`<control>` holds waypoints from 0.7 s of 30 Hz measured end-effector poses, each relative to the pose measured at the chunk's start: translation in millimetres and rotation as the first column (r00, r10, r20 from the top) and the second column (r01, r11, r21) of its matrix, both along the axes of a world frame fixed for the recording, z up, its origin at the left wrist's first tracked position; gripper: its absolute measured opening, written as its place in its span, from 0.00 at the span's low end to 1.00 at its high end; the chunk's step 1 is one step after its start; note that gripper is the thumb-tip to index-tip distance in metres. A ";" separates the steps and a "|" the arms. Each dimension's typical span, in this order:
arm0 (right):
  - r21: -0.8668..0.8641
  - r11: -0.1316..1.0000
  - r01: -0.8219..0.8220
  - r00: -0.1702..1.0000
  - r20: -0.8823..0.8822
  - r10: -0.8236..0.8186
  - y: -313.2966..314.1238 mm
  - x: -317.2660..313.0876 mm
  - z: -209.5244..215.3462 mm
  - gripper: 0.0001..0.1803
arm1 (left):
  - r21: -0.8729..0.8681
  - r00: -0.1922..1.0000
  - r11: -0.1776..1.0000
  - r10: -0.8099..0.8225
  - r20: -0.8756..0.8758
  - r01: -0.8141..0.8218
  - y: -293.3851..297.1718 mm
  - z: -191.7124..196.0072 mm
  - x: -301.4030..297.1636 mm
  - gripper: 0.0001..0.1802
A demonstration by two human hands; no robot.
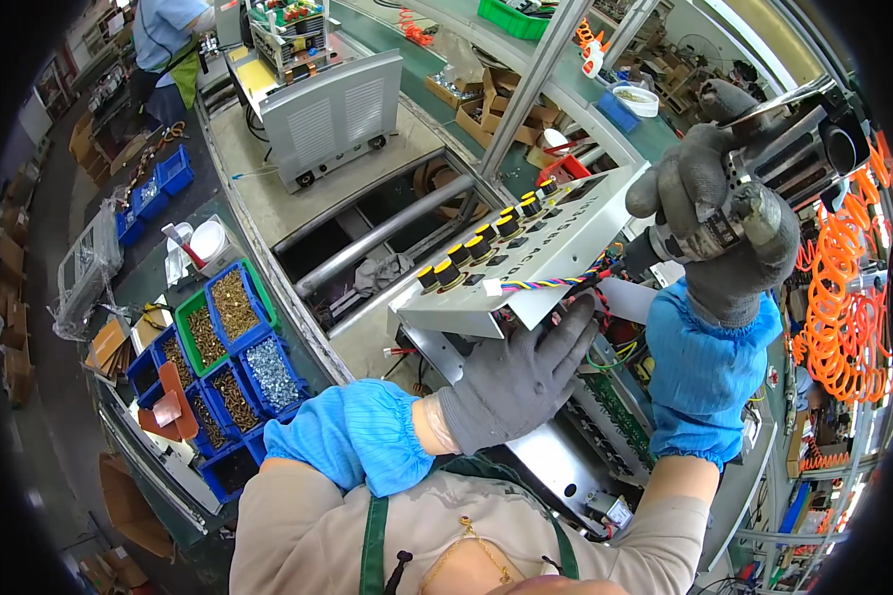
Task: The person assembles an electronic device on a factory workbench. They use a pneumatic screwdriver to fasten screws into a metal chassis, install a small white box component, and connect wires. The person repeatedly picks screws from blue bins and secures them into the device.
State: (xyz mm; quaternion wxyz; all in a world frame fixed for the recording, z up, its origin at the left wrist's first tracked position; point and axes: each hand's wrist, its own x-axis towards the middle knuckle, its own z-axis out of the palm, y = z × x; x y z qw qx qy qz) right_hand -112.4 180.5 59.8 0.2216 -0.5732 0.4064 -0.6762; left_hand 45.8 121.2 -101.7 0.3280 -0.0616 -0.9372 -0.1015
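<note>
My left hand (521,382), fingers spread flat, braces the tilted control panel (526,253); my right hand (719,223), fingers clamped, grips the power screwdriver (754,178) against it.

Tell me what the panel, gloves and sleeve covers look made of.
Panel: likely painted sheet metal, matte pale grey with folded edges. Gloves, left hand and right hand: grey knit fabric, seemingly coated and worn. Sleeve covers: thin blue cloth with gathered cuffs.

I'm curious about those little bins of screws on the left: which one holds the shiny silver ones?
The blue bin nearest the person's left sleeve. Its screws look silvery, while the neighbouring bins hold brassy, darker ones.
</note>
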 end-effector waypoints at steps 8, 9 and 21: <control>0.027 0.995 -0.097 0.995 0.004 0.097 -1.8 -2.5 -2.6 0.33 | 0.084 1.000 0.996 -0.012 0.018 0.010 2.7 -4.9 2.7 0.29; 0.046 0.998 -0.049 0.999 -0.006 0.050 8.7 1.5 0.5 0.32 | 0.061 1.000 0.998 -0.027 -0.009 0.027 6.3 -2.2 0.8 0.28; 0.097 0.955 -0.281 0.959 0.066 0.276 41.4 -35.4 7.9 0.42 | 0.391 0.938 0.861 -0.242 -0.246 0.325 -14.0 -63.6 64.7 0.25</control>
